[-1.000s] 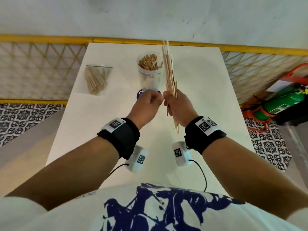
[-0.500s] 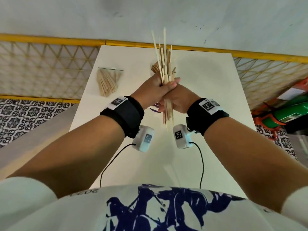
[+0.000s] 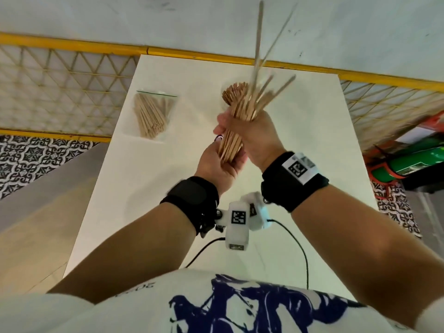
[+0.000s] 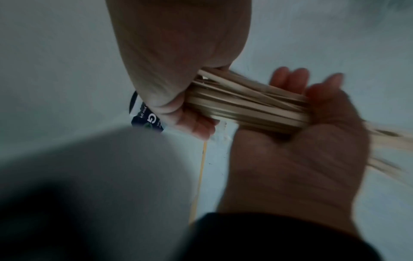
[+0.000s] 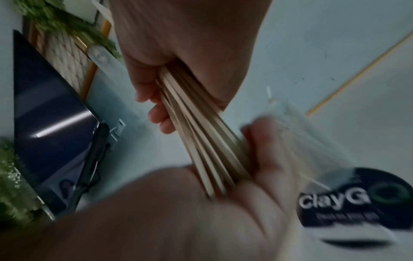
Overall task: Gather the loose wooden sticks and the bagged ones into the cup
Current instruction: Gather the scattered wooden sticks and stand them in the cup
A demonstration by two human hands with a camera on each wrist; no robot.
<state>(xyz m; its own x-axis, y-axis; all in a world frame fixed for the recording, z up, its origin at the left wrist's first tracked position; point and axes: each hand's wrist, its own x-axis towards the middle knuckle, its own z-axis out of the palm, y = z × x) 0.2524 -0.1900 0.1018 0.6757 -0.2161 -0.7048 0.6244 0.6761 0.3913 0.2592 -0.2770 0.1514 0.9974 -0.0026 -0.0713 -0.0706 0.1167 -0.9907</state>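
Observation:
A bundle of loose wooden sticks [image 3: 231, 147] stands nearly upright in the air above the white table [image 3: 168, 188], its tops fanned out and blurred. My right hand [image 3: 259, 131] grips the bundle round its middle. Just below, my left hand [image 3: 216, 164] cups and curls round the lower ends. The left wrist view shows the stick ends [image 4: 245, 104] running into my left hand [image 4: 178, 61]. In the right wrist view my right hand [image 5: 178, 44] clasps the sticks [image 5: 201, 141]. A clear cup [image 3: 224, 105] full of sticks stands right behind the hands. The bag of sticks [image 3: 152, 114] lies to the left.
A round dark label [image 5: 357, 203] lies under the cup. A yellow lattice railing [image 3: 72, 92] runs along the table's far and left sides. A green cylinder [image 3: 413, 162] lies on the floor to the right. Cables trail from the wrist cameras over the near table.
The bundle has risen and tilted, and its tops have spread. My left hand went from beside the right hand to under the bundle, taking hold of the lower ends.

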